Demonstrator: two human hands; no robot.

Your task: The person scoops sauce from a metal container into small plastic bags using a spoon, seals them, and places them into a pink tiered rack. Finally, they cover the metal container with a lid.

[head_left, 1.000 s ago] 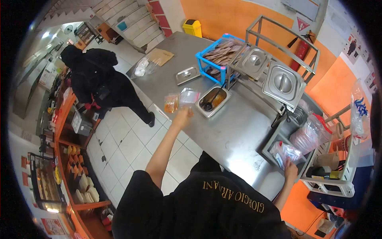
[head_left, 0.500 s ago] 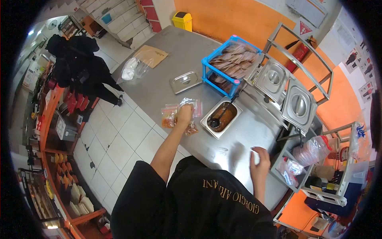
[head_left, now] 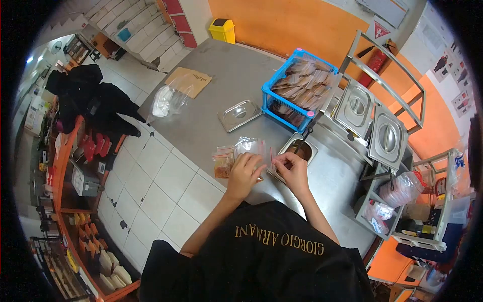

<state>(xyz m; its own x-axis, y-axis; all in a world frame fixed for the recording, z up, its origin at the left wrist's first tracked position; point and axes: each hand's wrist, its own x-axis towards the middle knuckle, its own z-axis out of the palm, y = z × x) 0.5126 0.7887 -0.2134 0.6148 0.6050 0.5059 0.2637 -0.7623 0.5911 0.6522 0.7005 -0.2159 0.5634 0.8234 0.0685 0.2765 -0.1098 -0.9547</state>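
My left hand (head_left: 244, 175) is over the small zip bags, its fingers partly spread beside a clear bag (head_left: 248, 145). A bag with orange-brown contents (head_left: 223, 165) lies to its left on the steel table. Close by on the right, my right hand (head_left: 293, 172) is closed in a pinch on the red-edged rim of a small clear bag (head_left: 271, 157). Behind that hand stands a steel container (head_left: 312, 149) of brown sauce with a black ladle (head_left: 304, 140) in it, partly hidden by the hand.
A blue basket (head_left: 287, 100) full of filled bags stands beyond, near a steel lid (head_left: 239, 116). Lidded pans (head_left: 354, 106) are at the right. A brown envelope (head_left: 193, 80) and a plastic bag (head_left: 167, 101) lie at the far left. A person in black (head_left: 95, 103) is across the floor.
My right hand has moved left from the table's near right side to the bag beside my left hand. The view has shifted, and the other person's posture has changed.
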